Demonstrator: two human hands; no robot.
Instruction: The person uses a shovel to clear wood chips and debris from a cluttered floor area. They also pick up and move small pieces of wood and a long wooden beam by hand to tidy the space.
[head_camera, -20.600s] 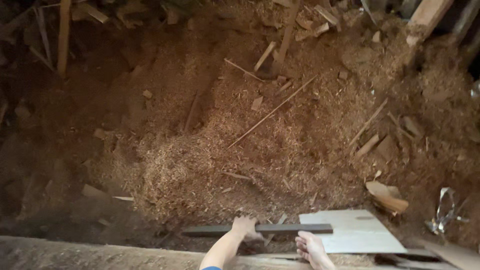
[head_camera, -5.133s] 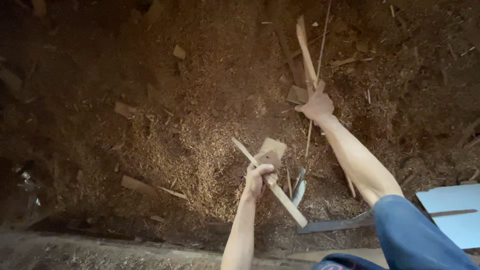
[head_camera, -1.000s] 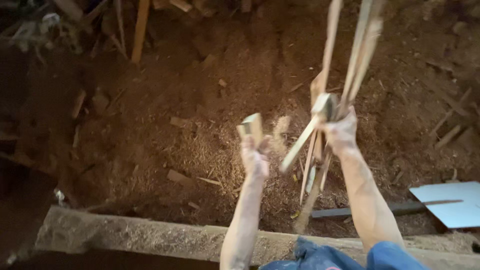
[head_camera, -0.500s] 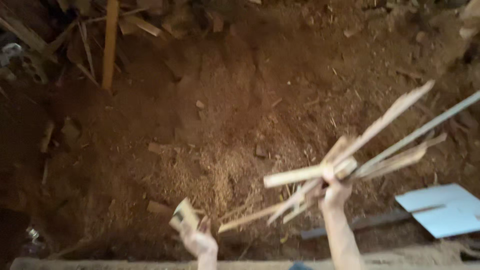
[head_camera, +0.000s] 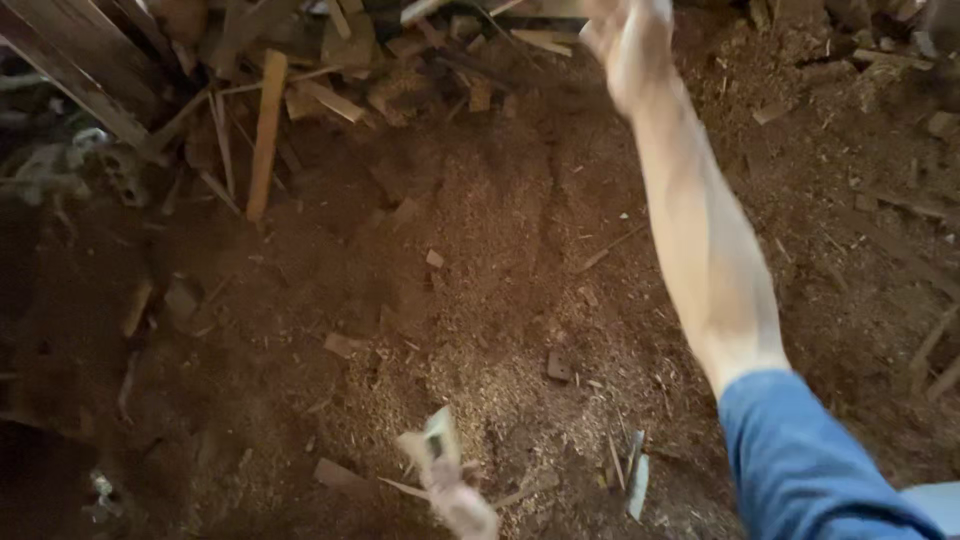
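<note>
Head view: right hand (head_camera: 630, 35) outstretched over sawdust pile (head_camera: 480, 300); left hand (head_camera: 455, 490) low, blurred.

Sawdust heap (head_camera: 470, 300): loose, coarse, matt brown, paler at its six o'clock side. Wood scraps (head_camera: 300, 90) at eleven o'clock: raw, rough-sawn, unfinished slats and offcuts. Small wood block (head_camera: 437, 445) at six o'clock: pale, bare, blurred. Sleeve (head_camera: 810, 470) at five o'clock: blue cloth, matt, soft weave.

The sawdust (head_camera: 480, 300) is brown with yellow specks. The sleeve (head_camera: 810, 460) is blue. The wood sticks (head_camera: 265, 135) are light tan.
</note>
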